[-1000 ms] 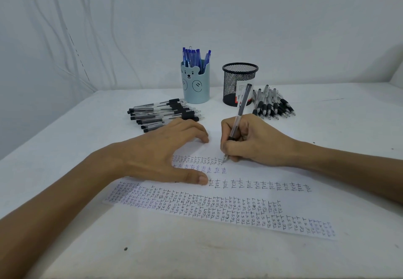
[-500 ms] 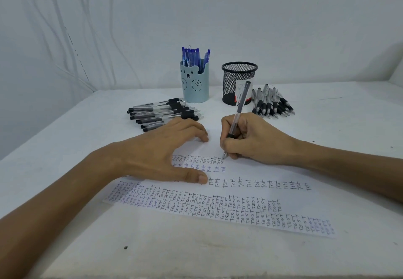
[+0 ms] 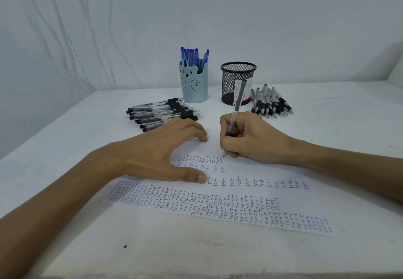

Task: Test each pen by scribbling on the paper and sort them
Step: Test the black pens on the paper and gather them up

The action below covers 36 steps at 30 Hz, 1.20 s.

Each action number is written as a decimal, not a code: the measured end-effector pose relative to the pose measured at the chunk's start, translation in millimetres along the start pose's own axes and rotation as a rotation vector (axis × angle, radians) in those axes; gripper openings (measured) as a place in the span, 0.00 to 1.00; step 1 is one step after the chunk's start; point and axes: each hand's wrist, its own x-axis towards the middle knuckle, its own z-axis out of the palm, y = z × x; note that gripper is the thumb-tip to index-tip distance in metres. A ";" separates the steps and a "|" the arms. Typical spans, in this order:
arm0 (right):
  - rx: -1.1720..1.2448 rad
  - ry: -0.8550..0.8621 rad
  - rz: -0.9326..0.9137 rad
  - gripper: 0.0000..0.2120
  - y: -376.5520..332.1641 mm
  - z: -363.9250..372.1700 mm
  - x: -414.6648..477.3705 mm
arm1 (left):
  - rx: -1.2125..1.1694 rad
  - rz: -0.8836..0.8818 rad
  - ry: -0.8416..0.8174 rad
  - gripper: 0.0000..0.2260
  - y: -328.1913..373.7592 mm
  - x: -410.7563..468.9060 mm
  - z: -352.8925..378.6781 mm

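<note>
Grip of right hand (image 3: 246, 139) pinches pen (image 3: 238, 101), tip touching paper (image 3: 218, 210); left hand (image 3: 161, 154) rests spread on it.

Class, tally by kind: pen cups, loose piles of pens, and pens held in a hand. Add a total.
Pen cups: 2, bear cup and mesh cup
Loose pen piles: 2, left pile and right pile
Held pens: 1, right hand
Total: 5

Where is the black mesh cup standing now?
In the head view, the black mesh cup stands at the back of the table, right of centre, between the blue bear cup and a pile of pens.
</note>
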 end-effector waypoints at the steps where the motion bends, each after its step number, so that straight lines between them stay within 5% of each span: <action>1: 0.029 0.025 0.014 0.08 0.7 -0.2 1.1 | -0.005 0.003 0.003 0.36 -0.1 0.1 0.3; 8: 0.480 0.093 0.181 0.19 1.9 -6.2 9.4 | 0.008 -0.008 0.083 0.25 -5.3 -4.0 -4.5; 12: 0.488 0.101 0.082 0.08 6.1 -6.3 8.2 | 0.216 -0.053 0.292 0.15 -20.9 -4.6 -5.0; 19: 0.712 0.177 0.200 0.13 -3.0 -8.0 9.6 | 0.280 -0.269 0.441 0.11 -34.6 -5.8 -3.3; 29: 0.505 0.210 0.190 0.19 -7.0 -15.9 11.8 | 0.269 -0.261 0.433 0.10 -38.2 -7.4 -4.4; 36: 0.178 0.519 0.186 0.17 9.0 -56.5 34.7 | 0.172 -0.289 0.425 0.06 -38.1 -5.7 -5.1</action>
